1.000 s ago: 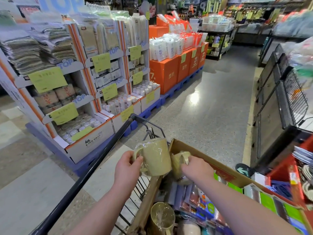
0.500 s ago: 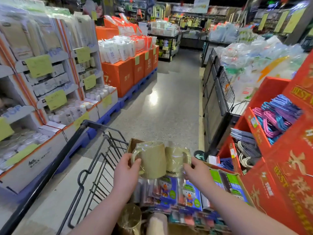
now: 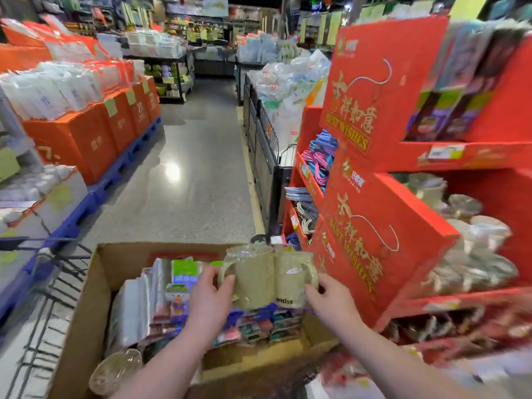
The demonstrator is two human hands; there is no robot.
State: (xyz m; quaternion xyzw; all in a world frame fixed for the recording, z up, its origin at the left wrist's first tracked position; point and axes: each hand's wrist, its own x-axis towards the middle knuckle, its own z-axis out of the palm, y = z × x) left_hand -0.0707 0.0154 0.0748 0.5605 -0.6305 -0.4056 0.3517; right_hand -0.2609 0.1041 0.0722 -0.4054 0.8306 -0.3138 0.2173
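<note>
Mug pair (image 3: pixel 256 277) upright, touching, handles pointing outward; left hand (image 3: pixel 210 300) fingers curled round one, right hand (image 3: pixel 331 308) fingers round other. Cardboard box (image 3: pixel 86 312) below holds packets (image 3: pixel 172 300), another mug (image 3: pixel 115 370).

Left hand: the left hand (image 3: pixel 211 298) is gripping the left mug (image 3: pixel 250 279) at its handle.
Right hand: the right hand (image 3: pixel 331 305) is gripping the right mug (image 3: pixel 288 272) at its handle.
Mugs: both are being held upright, touching side by side, over the cardboard box (image 3: pixel 83 326).
Box: packets (image 3: pixel 172 300) are lying inside.
Right: a red display stand (image 3: pixel 368 110) is standing near.
</note>
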